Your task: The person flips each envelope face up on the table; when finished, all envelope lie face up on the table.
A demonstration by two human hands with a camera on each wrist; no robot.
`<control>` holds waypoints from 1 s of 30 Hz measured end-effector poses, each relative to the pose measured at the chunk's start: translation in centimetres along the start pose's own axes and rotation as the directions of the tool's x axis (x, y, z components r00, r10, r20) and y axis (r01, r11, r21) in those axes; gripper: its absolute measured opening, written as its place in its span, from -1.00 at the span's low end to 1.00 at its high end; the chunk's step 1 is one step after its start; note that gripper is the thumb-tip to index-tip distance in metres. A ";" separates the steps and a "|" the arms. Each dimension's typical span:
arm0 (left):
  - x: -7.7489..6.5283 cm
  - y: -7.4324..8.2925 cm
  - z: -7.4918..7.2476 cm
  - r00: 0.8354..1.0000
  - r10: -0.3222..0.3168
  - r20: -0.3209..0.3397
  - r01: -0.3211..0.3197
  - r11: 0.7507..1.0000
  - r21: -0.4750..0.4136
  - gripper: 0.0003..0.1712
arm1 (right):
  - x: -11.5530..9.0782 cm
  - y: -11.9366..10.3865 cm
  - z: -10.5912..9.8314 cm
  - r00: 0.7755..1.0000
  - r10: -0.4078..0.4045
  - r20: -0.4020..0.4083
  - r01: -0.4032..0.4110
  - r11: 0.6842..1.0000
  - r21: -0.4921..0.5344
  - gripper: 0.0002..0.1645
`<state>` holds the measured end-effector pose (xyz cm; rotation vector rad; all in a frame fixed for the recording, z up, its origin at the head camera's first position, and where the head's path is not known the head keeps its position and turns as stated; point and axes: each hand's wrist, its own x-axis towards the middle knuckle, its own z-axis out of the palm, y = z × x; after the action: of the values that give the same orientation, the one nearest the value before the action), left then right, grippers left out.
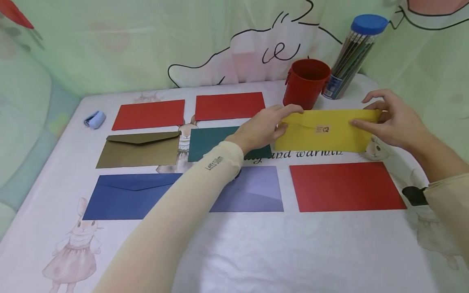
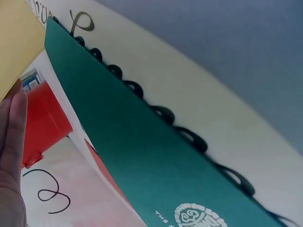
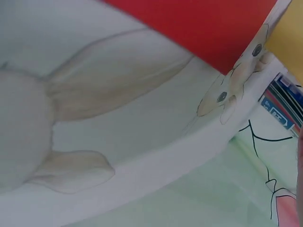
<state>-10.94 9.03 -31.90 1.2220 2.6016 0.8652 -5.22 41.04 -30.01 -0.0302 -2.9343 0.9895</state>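
Between both hands [image 1: 264,128], pinched yellow envelope [image 1: 326,131]

We see envelopes in three rows on the tabletop [image 1: 293,252]. The held envelope [image 1: 326,131] sits right in the middle row, a cup [image 1: 305,83] and pencil tube [image 1: 353,57] beyond it, a small clip [image 1: 95,119] far left.

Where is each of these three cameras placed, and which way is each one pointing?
Head: worn on the head, looking forward and down at the table; both forearms show, left hand and right hand holding a yellow envelope.
Left wrist: close above the green envelope; only fingers show.
Right wrist: low over the table edge, beside a red envelope; barely any hand shows.
Shared: the wrist views both catch the yellow envelope.
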 end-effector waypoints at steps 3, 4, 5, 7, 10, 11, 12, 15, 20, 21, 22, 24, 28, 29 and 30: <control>0.2 0.0 0.2 0.998 -0.059 0.013 0.059 0.997 -0.046 -0.40 | 0.4 0.0 0.3 1.000 -0.003 -0.008 0.003 1.000 -0.031 -0.46; 0.4 0.0 0.4 0.996 -0.089 0.015 0.090 0.994 -0.057 -0.40 | 0.6 0.1 0.4 1.000 -0.015 -0.006 0.015 0.998 -0.060 -0.46; 0.5 0.0 0.5 0.992 -0.125 0.020 0.127 0.989 -0.071 -0.38 | 0.9 0.2 0.5 1.000 -0.025 0.002 0.025 0.995 -0.096 -0.45; 0.8 0.1 0.9 0.980 -0.197 0.023 0.198 0.977 -0.078 -0.33 | 1.5 0.3 0.8 0.998 -0.057 0.021 0.059 0.984 -0.169 -0.46; 1.4 0.4 1.4 0.953 -0.302 0.023 0.303 0.952 -0.055 -0.25 | 2.6 0.5 1.2 0.995 -0.074 0.072 0.091 0.961 -0.259 -0.47; 1.6 0.5 1.5 0.944 -0.328 0.023 0.329 0.944 -0.040 -0.24 | 2.9 0.4 1.3 0.993 -0.066 0.093 0.089 0.958 -0.271 -0.46; 1.8 0.7 1.6 0.936 -0.352 0.026 0.352 0.936 -0.022 -0.23 | 3.2 0.4 1.4 0.992 -0.055 0.113 0.085 0.957 -0.277 -0.45; 2.3 1.0 1.7 0.914 -0.403 0.043 0.401 0.915 0.040 -0.23 | 3.9 0.5 1.5 0.984 -0.029 0.173 0.081 0.950 -0.303 -0.41; 2.8 1.6 1.8 0.900 -0.431 0.071 0.419 0.898 0.131 -0.26 | 4.5 0.7 1.8 0.977 0.008 0.212 0.063 0.944 -0.325 -0.42; 2.8 1.7 1.8 0.894 -0.440 0.077 0.426 0.892 0.148 -0.25 | 4.5 0.7 1.9 0.976 0.017 0.217 0.056 0.944 -0.326 -0.42; 2.9 1.7 1.8 0.890 -0.450 0.079 0.431 0.884 0.180 -0.23 | 4.6 0.7 1.9 0.972 0.022 0.236 0.059 0.941 -0.333 -0.42; 3.0 1.8 1.8 0.884 -0.464 0.066 0.434 0.863 0.258 -0.14 | 4.7 0.8 2.0 0.963 0.034 0.269 0.067 0.932 -0.357 -0.41; 3.1 2.0 1.8 0.892 -0.451 0.036 0.395 0.814 0.426 0.00 | 4.9 1.0 2.1 0.945 0.049 0.322 0.088 0.913 -0.397 -0.38; 3.2 2.0 1.8 0.898 -0.439 0.031 0.381 0.810 0.445 0.00 | 4.9 1.0 2.1 0.946 0.056 0.321 0.082 0.913 -0.400 -0.38; 3.2 2.1 1.8 0.903 -0.427 0.033 0.367 0.812 0.455 -0.01 | 4.9 1.1 2.1 0.945 0.060 0.320 0.076 0.916 -0.395 -0.37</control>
<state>-11.06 13.22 -31.87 0.7111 2.8661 0.1096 -10.22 40.79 -32.16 0.1472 -3.3874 0.3962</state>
